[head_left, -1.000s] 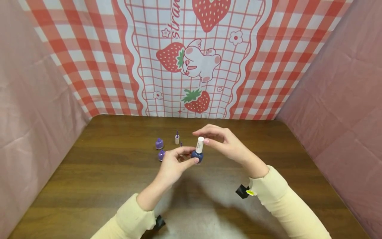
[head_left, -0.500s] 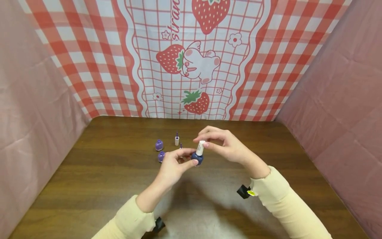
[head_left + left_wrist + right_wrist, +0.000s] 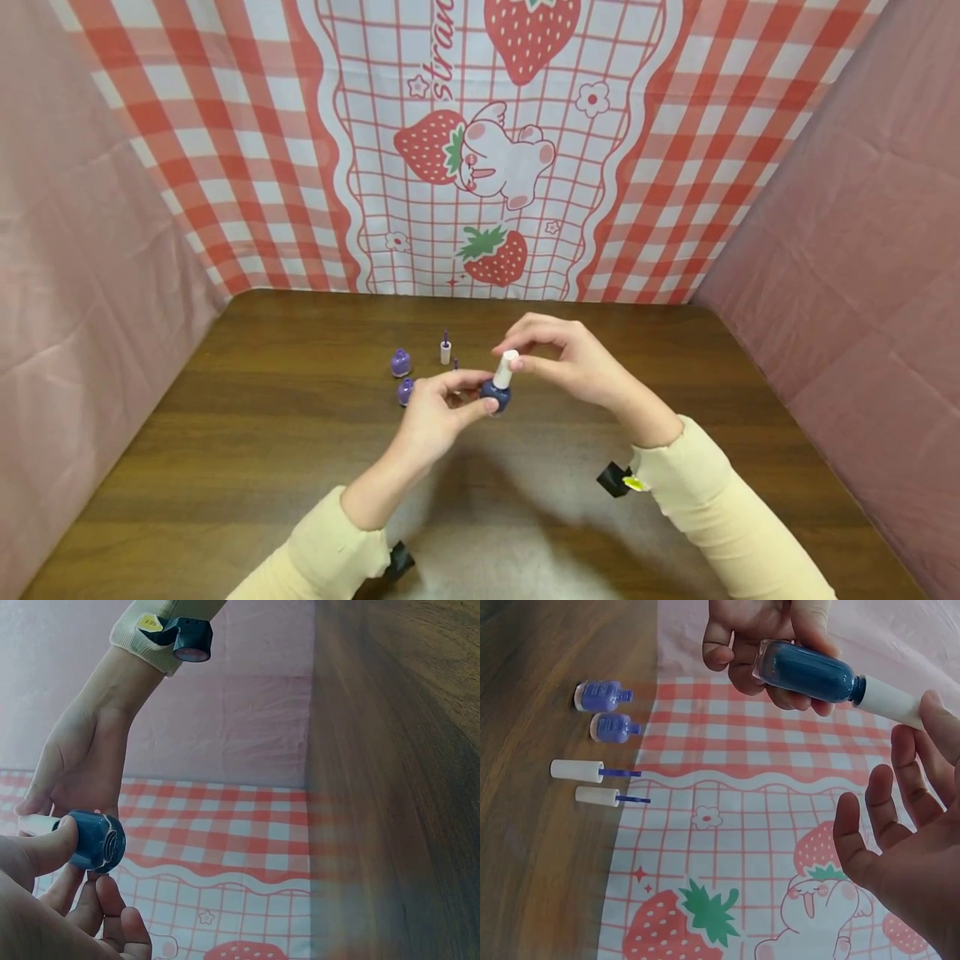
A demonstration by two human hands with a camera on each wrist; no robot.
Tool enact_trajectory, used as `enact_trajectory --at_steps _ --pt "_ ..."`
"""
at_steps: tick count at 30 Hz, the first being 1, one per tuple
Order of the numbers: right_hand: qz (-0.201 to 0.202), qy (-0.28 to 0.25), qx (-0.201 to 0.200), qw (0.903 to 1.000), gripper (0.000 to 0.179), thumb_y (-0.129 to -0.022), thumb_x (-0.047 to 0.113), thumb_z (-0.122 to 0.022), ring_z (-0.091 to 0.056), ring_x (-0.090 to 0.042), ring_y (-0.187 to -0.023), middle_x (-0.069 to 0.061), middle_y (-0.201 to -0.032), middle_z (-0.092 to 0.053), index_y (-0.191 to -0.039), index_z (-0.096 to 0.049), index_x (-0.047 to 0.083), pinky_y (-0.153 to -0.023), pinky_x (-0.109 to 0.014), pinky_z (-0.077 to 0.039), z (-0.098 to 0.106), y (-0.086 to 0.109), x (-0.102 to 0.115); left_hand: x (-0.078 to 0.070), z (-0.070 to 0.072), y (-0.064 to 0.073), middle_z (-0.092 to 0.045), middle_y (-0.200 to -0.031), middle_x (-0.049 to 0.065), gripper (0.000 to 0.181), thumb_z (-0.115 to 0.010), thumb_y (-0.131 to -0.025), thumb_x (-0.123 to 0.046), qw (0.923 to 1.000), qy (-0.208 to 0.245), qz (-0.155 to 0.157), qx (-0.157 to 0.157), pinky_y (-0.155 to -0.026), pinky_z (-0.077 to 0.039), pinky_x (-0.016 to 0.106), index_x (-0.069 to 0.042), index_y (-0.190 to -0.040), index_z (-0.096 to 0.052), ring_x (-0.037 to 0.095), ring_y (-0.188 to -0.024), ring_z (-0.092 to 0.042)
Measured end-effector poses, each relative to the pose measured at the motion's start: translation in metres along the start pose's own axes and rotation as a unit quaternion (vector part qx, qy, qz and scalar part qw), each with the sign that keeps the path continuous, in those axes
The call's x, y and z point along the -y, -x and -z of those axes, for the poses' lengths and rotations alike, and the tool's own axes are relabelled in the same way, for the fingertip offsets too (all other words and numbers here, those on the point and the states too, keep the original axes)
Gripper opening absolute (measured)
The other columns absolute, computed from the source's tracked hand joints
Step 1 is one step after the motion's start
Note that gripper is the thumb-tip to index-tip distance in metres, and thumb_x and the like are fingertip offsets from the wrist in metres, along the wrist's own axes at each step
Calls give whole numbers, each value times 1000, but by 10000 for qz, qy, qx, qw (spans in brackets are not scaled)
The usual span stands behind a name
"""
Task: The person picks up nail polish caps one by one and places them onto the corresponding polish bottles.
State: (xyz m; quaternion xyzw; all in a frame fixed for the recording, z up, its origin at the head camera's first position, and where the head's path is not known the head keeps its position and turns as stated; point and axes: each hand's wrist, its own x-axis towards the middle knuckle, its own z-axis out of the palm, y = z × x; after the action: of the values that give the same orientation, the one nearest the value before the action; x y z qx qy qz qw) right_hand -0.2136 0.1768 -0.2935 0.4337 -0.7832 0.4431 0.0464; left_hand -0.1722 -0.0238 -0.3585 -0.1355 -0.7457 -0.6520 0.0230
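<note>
Above the table, my left hand holds a dark blue nail polish bottle between thumb and fingers. Its tall white cap is on the bottle and leans to the right. The thumb and index finger of my right hand pinch that cap near its top, the other fingers loosely bent, as the right wrist view shows. The left wrist view shows the base of the blue bottle beyond my left thumb. Both hands are raised clear of the wood.
Two uncapped purple polish bottles stand at the left on the brown table. Beside them, two white caps stand with their purple brushes pointing up. Checked strawberry cloth hangs behind, pink cloth on both sides.
The blue bottle's cap has tipped slightly to the right. My right fingers have come closer round the cap; my left hand has barely moved.
</note>
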Motion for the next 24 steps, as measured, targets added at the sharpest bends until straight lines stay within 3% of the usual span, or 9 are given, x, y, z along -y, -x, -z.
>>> enact_trajectory --at_steps 12,24 --pt "-382 347 -442 9977 12 -79 9 -76 -60 -12 -85 2 -89 -66 -89 -71 11 -75 -26 -48 -3 0 -1 0 -3 0 -72 -86 6 25 -78 -76 -11 9997 -207 -92 -72 -63 -49 24 -8 -101 -73 12 -71 -61" --pt "-303 754 -803 9935 19 -74 13 -81 -58 -17 -75 3 -80 -61 -77 -62 13 -70 -27 -48 -7 -5 0 -4 -2 1 -70 -81 5 24 -79 -75 -12 9980 -515 -354 -107 -62 -49 24 -7 -98 -72 11 -67 -59"
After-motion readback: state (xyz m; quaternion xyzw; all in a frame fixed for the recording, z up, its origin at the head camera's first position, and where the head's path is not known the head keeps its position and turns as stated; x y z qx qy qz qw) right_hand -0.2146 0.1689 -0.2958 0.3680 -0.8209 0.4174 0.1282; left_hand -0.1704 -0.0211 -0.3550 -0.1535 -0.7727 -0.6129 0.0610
